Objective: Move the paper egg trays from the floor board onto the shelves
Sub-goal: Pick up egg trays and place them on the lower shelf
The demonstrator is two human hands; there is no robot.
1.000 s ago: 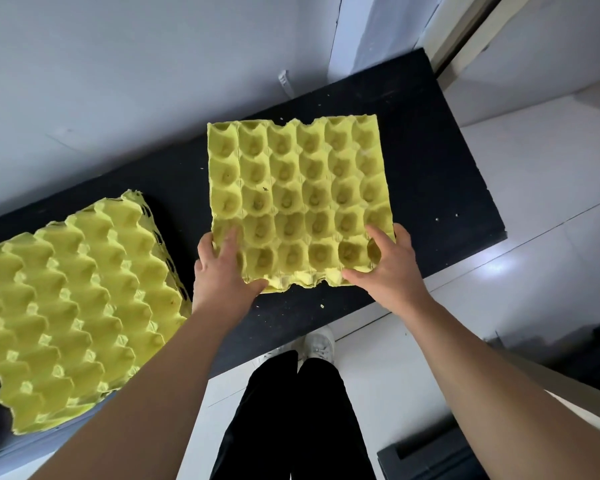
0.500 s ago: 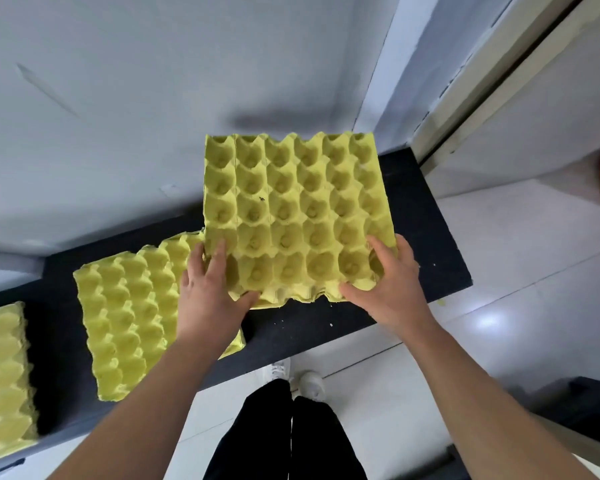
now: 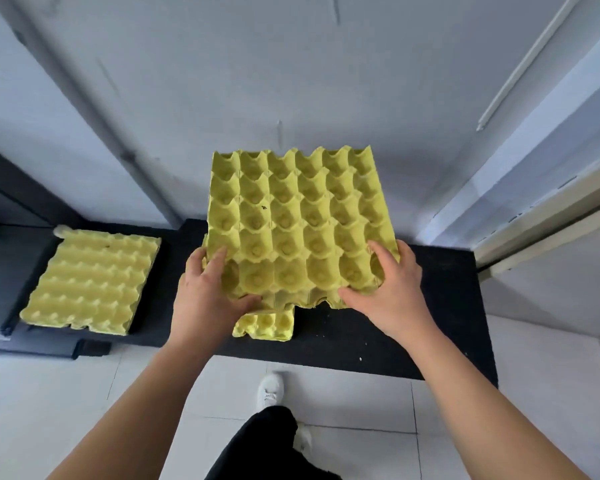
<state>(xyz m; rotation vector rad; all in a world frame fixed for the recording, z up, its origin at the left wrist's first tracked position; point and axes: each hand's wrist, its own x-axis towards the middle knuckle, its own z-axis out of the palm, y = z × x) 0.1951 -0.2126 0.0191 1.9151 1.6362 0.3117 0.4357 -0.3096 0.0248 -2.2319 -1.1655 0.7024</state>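
I hold a yellow paper egg tray flat in the air, cups up, above the black floor board. My left hand grips its near left corner, and my right hand grips its near right corner. Below it on the board lies another yellow tray, mostly hidden by the held one. A third yellow tray rests, bumps up, on the left part of the board.
A grey wall rises right behind the board. White floor tiles spread in front, where my white shoe and black trouser leg stand. A pale door frame is at the right.
The held tray has risen well above the board in both hands, and my view has lifted with it. The other trays now look smaller and farther below.
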